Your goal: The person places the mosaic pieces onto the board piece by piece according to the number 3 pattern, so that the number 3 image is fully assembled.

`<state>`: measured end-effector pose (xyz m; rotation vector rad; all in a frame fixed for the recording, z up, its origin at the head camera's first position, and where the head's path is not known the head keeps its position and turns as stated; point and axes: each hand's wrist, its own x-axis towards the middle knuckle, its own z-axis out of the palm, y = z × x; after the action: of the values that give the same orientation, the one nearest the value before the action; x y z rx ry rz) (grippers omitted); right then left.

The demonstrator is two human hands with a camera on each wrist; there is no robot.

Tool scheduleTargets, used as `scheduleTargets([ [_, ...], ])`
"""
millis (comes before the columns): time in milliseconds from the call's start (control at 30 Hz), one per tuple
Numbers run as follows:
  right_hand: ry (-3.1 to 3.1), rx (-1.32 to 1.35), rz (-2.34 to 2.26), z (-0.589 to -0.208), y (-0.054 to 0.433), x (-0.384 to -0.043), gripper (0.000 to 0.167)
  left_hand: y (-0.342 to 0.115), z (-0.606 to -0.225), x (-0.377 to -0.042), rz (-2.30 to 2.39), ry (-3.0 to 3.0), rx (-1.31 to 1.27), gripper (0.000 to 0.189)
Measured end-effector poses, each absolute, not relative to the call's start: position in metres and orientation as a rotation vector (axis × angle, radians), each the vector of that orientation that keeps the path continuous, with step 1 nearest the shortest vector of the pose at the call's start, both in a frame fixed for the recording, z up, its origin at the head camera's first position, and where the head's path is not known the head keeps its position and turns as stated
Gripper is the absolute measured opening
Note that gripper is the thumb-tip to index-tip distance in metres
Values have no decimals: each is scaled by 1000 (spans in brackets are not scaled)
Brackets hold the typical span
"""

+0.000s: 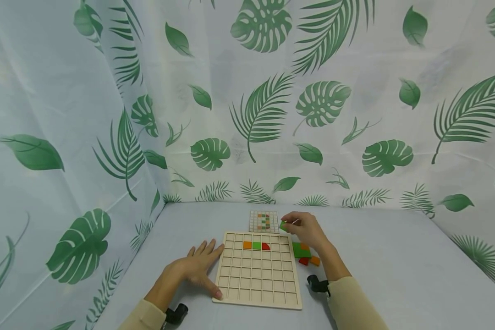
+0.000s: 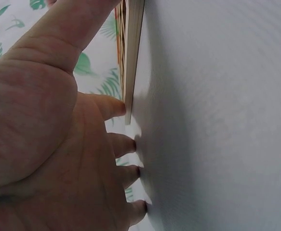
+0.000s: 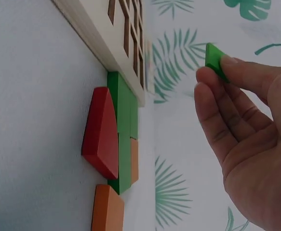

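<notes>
Head view: I see the left hand (image 1: 195, 269) against the gridded board's (image 1: 256, 273) left edge; right hand (image 1: 307, 229) pinches a green tile (image 1: 283, 225) near its far right corner. Left wrist: grip spread wide, nothing held. Right wrist: grip closed, thumb-to-fingertip; loose tiles (image 3: 100, 134) beside board.

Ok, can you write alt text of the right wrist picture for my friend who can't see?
A right hand pinches a green tile in the air. In the picture's left half, a red tile, orange tiles and more green tiles lie beside a wooden board.
</notes>
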<state>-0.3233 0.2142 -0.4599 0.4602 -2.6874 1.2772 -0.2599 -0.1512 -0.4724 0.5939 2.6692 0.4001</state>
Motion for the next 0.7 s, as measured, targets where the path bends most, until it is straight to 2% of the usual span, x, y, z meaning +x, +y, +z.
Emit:
scheduleTargets([
  [233, -2743, 597, 1333, -457, 204, -320, 16, -151, -474, -260, 387, 2671, 598, 141],
  [700, -2857, 782, 1294, -459, 190, -317, 23, -151, -472, -259, 386, 2671, 598, 141],
])
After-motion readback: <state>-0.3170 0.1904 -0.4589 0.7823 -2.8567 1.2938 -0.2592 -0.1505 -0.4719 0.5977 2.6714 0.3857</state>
